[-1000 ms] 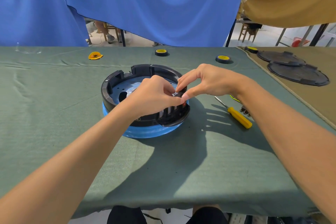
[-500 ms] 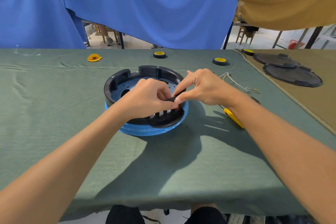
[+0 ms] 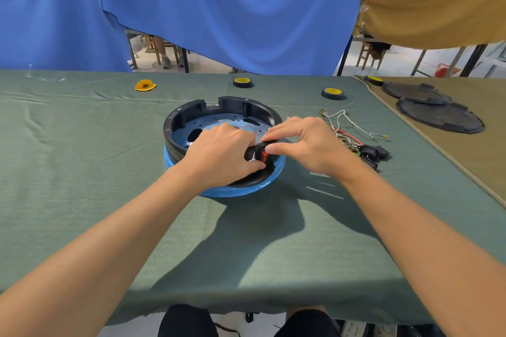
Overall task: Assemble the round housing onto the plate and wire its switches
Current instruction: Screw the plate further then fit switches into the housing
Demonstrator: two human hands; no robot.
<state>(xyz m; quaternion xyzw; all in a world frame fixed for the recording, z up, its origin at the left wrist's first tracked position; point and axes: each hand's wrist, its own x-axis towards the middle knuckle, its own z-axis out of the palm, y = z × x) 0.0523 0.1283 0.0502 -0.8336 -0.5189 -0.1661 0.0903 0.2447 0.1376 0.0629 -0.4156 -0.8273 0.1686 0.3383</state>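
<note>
the black round housing [image 3: 223, 112] sits on the blue plate [image 3: 246, 190] in the middle of the green-clothed desk [image 3: 82, 172]. at its near rim both hands meet on a black switch [image 3: 258, 156] (red rocker showing): the left hand [image 3: 221, 157] curls around it and the right hand [image 3: 306, 142] pinches it between thumb and forefinger. loose wires [image 3: 342, 126] lie on the desk to the right.

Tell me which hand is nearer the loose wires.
Right. The right hand lies just beside the wires; the left hand grips the switch over the housing, farther from them.
</note>
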